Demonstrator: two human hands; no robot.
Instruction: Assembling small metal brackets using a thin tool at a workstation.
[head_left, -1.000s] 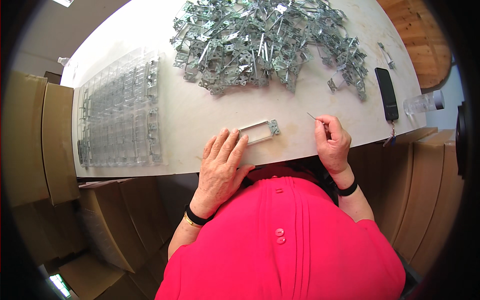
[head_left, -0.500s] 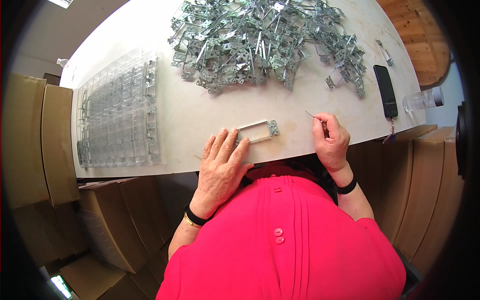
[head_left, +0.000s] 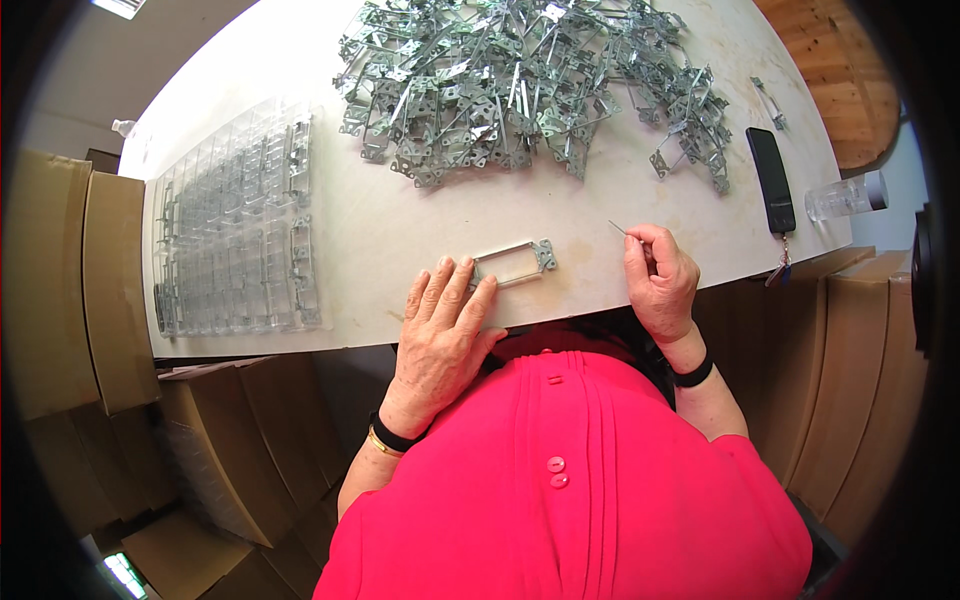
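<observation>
My left hand (head_left: 440, 318) lies flat near the table's front edge, its fingers stretched out and their tips over the left end of a metal bracket frame (head_left: 545, 255). This frame is a narrow silver rectangle with a holed plate at its right end; my fingers hide the left end. To the right, my right hand (head_left: 662, 285) is closed, pinching a thin metal pin (head_left: 617, 228) between thumb and forefinger. The pin points up and left, apart from the frame. Farther back lies a large heap of similar metal brackets (head_left: 490, 95).
Clear plastic trays (head_left: 240, 220) filled with brackets stand at the left. A black phone (head_left: 770, 180), a clear bottle (head_left: 848, 198) on its side and a single loose bracket (head_left: 768, 103) lie at the right. Cardboard boxes (head_left: 120, 290) flank the white table (head_left: 400, 220).
</observation>
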